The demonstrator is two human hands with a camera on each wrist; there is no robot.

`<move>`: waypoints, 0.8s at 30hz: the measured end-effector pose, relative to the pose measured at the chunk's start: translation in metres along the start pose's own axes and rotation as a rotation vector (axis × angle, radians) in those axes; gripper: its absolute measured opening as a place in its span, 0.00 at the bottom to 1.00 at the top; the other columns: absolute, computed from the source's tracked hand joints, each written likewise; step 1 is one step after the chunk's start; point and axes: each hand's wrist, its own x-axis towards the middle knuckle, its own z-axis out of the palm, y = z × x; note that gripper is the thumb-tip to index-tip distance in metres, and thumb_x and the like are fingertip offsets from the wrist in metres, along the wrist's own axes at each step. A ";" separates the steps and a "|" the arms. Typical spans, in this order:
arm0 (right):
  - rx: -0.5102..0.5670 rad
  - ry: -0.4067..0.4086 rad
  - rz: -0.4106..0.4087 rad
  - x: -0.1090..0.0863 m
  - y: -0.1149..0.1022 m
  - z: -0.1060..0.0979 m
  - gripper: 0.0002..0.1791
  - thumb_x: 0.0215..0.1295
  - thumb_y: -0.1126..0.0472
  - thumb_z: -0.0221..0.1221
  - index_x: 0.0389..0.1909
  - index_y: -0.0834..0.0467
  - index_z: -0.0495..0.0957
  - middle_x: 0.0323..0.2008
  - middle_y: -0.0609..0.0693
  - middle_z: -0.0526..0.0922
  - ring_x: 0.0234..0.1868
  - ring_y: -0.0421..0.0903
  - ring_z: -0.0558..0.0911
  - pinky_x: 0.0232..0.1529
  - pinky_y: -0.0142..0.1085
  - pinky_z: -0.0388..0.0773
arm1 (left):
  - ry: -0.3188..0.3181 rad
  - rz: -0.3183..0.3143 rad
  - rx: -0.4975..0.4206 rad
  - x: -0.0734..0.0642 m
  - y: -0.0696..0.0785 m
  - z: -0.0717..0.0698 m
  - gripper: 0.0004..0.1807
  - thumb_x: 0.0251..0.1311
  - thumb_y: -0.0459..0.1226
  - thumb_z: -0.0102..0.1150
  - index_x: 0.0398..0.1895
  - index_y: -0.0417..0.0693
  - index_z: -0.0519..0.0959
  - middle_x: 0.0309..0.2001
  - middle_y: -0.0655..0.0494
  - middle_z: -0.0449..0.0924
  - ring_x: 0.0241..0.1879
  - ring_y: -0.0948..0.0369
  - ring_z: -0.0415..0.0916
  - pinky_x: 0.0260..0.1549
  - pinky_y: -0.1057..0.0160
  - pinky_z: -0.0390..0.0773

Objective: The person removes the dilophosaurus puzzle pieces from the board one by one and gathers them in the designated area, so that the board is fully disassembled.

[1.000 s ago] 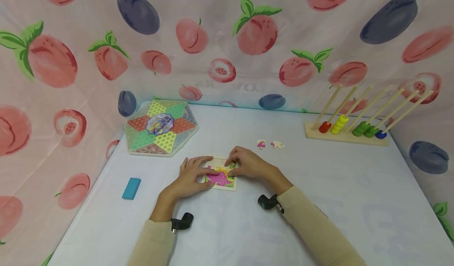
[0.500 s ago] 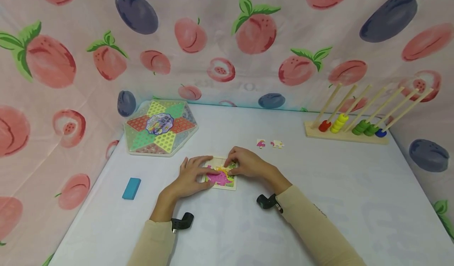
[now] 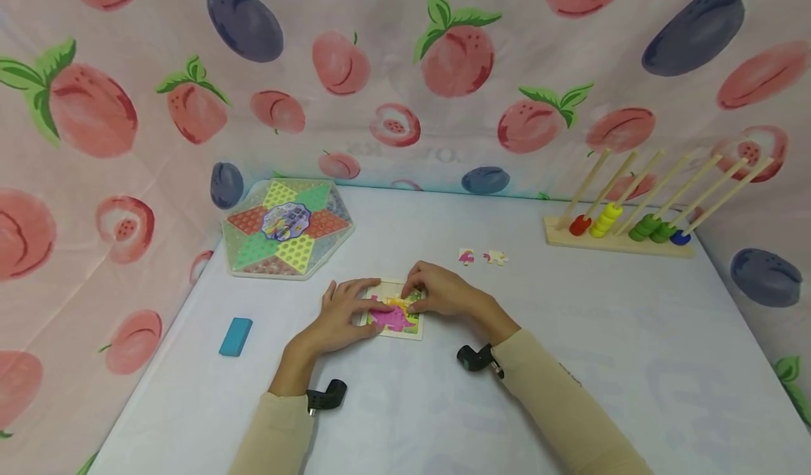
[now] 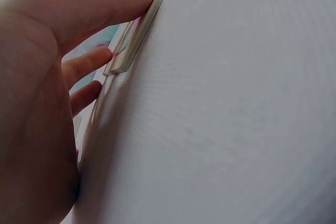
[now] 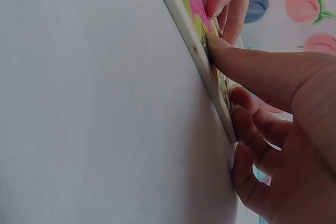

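White surface, fruit-print cloth behind.
Puzzle board: near-square, flat, pink figure running crosswise; left hand spread, touching it; right hand curled, gripping it.

The puzzle board shows a magenta figure with yellow and green patches inside a pale wooden frame, and the two loose pieces carry pink on cream. Yellow, green and red triangles surround a purple label on the game board, near a plain blue block. Red peaches, dark blue plums and green leaves pattern the pale pink backdrop above white cloth.
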 end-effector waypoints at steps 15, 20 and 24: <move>0.020 0.018 0.010 0.000 0.000 0.000 0.11 0.59 0.57 0.73 0.43 0.51 0.86 0.48 0.46 0.79 0.47 0.42 0.76 0.57 0.36 0.79 | -0.004 0.002 0.000 0.001 -0.003 0.001 0.19 0.60 0.44 0.68 0.56 0.64 0.86 0.77 0.52 0.64 0.78 0.45 0.52 0.74 0.28 0.29; 0.009 0.022 -0.002 -0.001 0.000 0.000 0.11 0.59 0.56 0.73 0.42 0.51 0.86 0.47 0.47 0.78 0.46 0.42 0.75 0.55 0.35 0.78 | -0.002 0.005 -0.003 0.001 -0.004 0.001 0.19 0.59 0.43 0.68 0.55 0.64 0.86 0.77 0.52 0.64 0.78 0.45 0.52 0.73 0.27 0.30; 0.009 0.036 0.006 -0.001 0.000 0.000 0.15 0.57 0.54 0.74 0.43 0.52 0.85 0.47 0.47 0.78 0.46 0.43 0.75 0.54 0.35 0.79 | 0.003 0.012 -0.005 0.000 -0.004 0.001 0.19 0.60 0.43 0.68 0.55 0.64 0.86 0.77 0.52 0.64 0.78 0.45 0.52 0.73 0.27 0.30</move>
